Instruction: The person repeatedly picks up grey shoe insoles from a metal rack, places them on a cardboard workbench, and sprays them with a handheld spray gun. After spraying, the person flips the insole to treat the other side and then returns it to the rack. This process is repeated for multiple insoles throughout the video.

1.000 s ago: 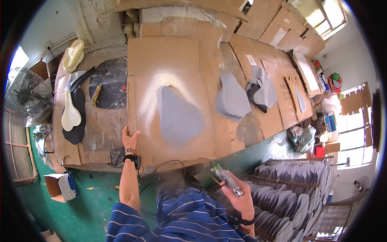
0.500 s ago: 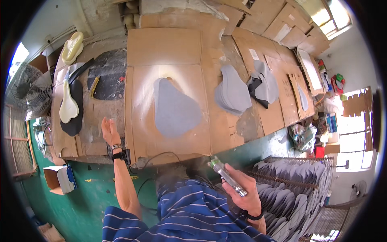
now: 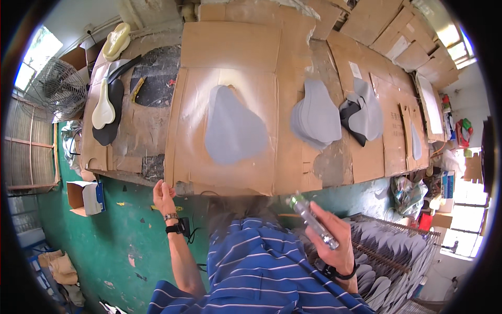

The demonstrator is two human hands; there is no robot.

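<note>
Fingers of the right hand (image 3: 336, 240) grip a spray gun (image 3: 315, 223); the left hand (image 3: 164, 198) looks empty, half uncurled. 1 grey piece (image 3: 235, 128) lies on cardboard (image 3: 230, 47); stacked pieces (image 3: 316, 115) seem unfinished, racked pieces (image 3: 383, 245) done.

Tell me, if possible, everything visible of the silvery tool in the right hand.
The silvery tool has a slim, shiny body that looks metallic, with a green part near its far end; finer details are too blurred to tell. It slants, green end toward the cardboard-covered table, and the right hand grips it along the body.
</note>
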